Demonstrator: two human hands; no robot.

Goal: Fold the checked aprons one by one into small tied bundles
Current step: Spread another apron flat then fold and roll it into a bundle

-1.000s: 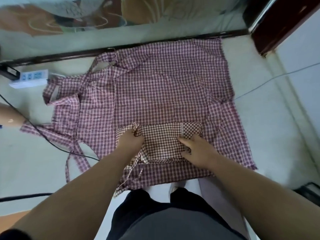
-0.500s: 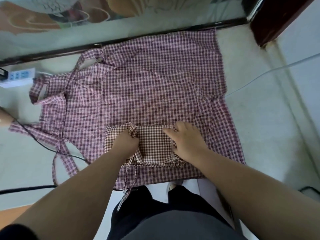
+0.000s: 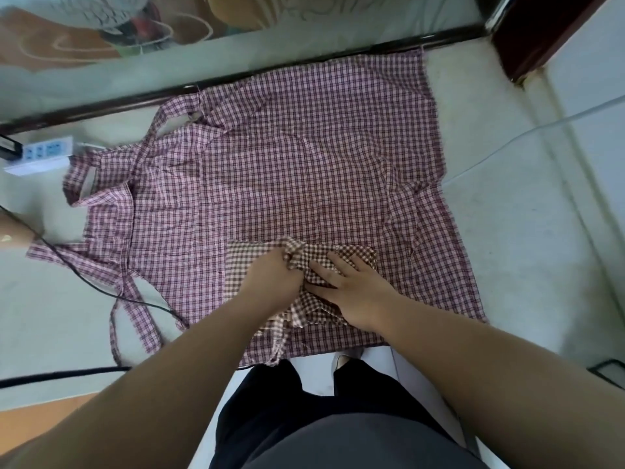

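Two hands on a half-folded brown-checked apron

Nearest the camera are the person's dark trousers (image 3: 287,418), with the toe of a pale shoe (image 3: 342,361) showing just beyond them on the light floor (image 3: 524,248). Both bare forearms reach forward from the lower corners and meet over the work.

The left hand (image 3: 270,275) is clenched, its fingers curled round a bunched ridge of the brown-checked apron (image 3: 241,265). The right hand (image 3: 355,289) lies just beside it, released and flat, its straight fingers pressing the cloth down. The two hands almost touch at the gathered fold.

The brown-checked apron is a small, partly folded oblong lying on top of the near middle of a much larger pink-checked apron (image 3: 304,170). One of its pale ties trails toward the person over the near hem of the larger cloth.

The pink-checked apron is spread flat on the floor, bib and neck loop to the left, its ties straggling at the near left. A thin black cable (image 3: 88,282) crosses those ties. Farther left sits a white power strip (image 3: 44,152). A white cable (image 3: 527,133) runs across the floor to the right.

Beyond the far hem runs a dark rail (image 3: 270,71), and behind it a patterned glass panel (image 3: 304,25)
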